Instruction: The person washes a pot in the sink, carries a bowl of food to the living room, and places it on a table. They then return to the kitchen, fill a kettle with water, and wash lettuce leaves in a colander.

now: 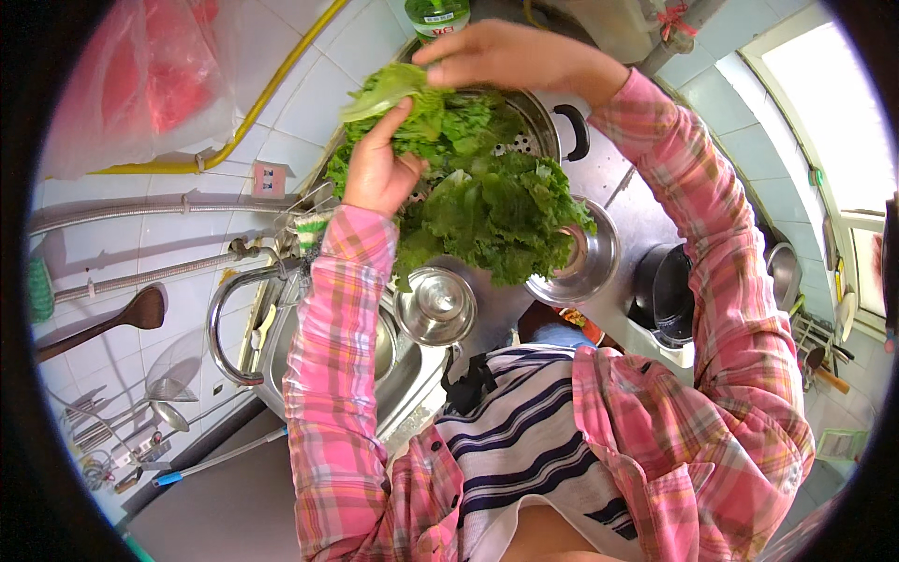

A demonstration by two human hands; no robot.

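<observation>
My left hand grips a pale green lettuce leaf, its thumb lying along the leaf's rib. Above and to the right, my right hand is slightly blurred, fingers stretched out and parted beside the leaf's upper edge. Whether its fingertips touch the leaf is hard to tell. Under both hands, a heap of darker lettuce covers much of a perforated steel steamer with a black side handle. Some leaves hang over the near rim, partly covering a steel bowl.
A steel cup-like vessel stands beside the sink, near the curved faucet. Dark pans sit at right, close to my right sleeve. A green bottle stands behind the steamer. Utensils hang on the left wall.
</observation>
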